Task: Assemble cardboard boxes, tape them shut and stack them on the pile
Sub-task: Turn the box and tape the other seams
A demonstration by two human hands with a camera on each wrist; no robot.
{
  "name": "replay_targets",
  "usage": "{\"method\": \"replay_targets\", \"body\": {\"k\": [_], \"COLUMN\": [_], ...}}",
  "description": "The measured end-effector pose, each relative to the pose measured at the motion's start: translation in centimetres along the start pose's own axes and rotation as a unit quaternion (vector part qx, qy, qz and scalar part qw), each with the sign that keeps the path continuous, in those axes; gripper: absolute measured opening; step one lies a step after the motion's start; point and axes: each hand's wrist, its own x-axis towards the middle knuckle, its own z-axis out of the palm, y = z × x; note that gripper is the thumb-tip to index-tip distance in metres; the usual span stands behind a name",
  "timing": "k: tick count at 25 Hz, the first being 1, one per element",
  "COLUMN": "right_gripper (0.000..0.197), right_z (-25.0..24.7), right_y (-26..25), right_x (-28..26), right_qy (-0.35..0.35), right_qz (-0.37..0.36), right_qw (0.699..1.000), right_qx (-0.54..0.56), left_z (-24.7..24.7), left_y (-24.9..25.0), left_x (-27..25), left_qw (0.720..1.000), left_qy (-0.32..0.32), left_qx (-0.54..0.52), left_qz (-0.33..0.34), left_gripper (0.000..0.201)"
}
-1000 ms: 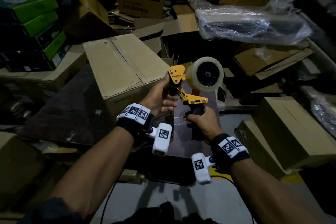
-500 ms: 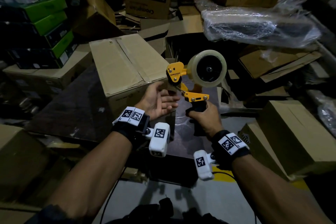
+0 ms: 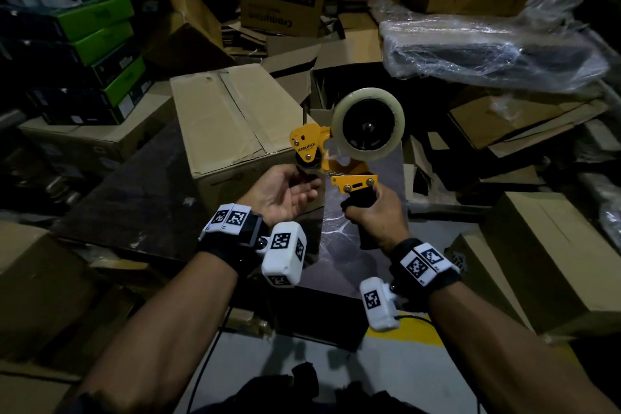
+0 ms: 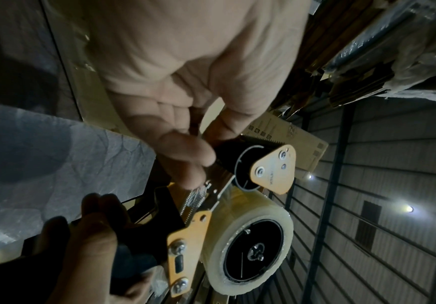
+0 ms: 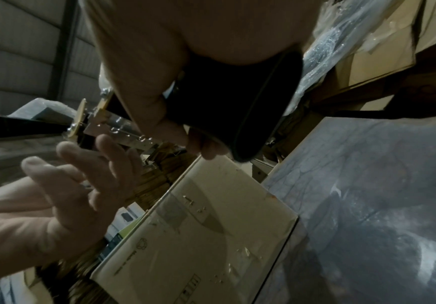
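A yellow metal tape dispenser (image 3: 331, 158) is held up in the air over the dark tabletop (image 3: 134, 198), just in front of the closed cardboard box (image 3: 232, 118) that stands toward the tabletop's far edge. Its black handle is clamped in the curled fingers of the right hand (image 3: 374, 215), presumably so that the tool is kept steady while its front end is worked on. The left hand (image 3: 285, 193) is turned palm up beneath the black roller, fingers relaxed and mostly straight; in the left wrist view a fingertip (image 4: 193, 176) is seen touching the loose tape end beside the serrated cutter, apparently to free or feed it, so nothing is gripped by that hand. The clear tape roll (image 3: 368, 123) is glossy and thick on its black hub. The box is matte, sharp-edged corrugated board, its top flaps brought together along a centre seam; whether that seam is already taped cannot be told. More cardboard boxes (image 3: 551, 252) are heaped all around.
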Motion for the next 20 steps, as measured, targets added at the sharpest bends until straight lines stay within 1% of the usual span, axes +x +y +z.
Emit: {"method": "replay_targets", "body": {"k": [2,4,6,8,10,12,16,18,20], "right_gripper": [0.026,0.019,0.019,0.023,0.024,0.025,0.021,0.021,0.023], "right_z": [-0.4,-0.5,-0.7,-0.8,-1.1,-1.4,-1.0,-0.9,-1.3], "right_y": [-0.2,-0.1,0.2,0.5,0.5,0.4,-0.5,-0.7,-0.5], "right_x": [0.0,0.3,0.7,1.1,1.7,2.2,3.1,3.8,4.8], "right_qy": [-0.002,0.007,0.011,0.019,0.034,0.050,0.049,0.047,0.067], "right_qz": [-0.019,-0.031,-0.024,-0.003,0.021,0.042,0.063,0.070,0.077], "right_qw": [0.999,0.995,0.990,0.988,0.988,0.987,0.989,0.990,0.992], "right_qx": [-0.041,-0.094,-0.135,-0.151,-0.151,-0.145,-0.124,-0.110,-0.080], "left_z": [0.2,0.4,0.6,0.8,1.0,1.3,2.0,1.4,-0.2], "left_y": [-0.1,-0.1,-0.2,-0.2,-0.2,-0.2,0.0,0.7,1.3], "left_x": [0.1,0.0,0.0,0.1,0.2,0.2,0.5,0.1,-0.4], "left_qw": [1.000,1.000,0.999,0.997,0.996,0.996,0.994,0.989,0.980], "left_qy": [0.015,0.029,0.048,0.059,0.065,0.076,0.083,0.101,0.126], "left_qx": [-0.004,-0.006,0.016,0.041,0.050,0.050,0.065,0.097,0.142], "left_qz": [-0.006,-0.010,-0.012,-0.016,-0.019,-0.008,0.023,0.039,0.053], "left_gripper": [0.027,0.027,0.028,0.027,0.021,0.016,0.018,0.018,0.016]}}
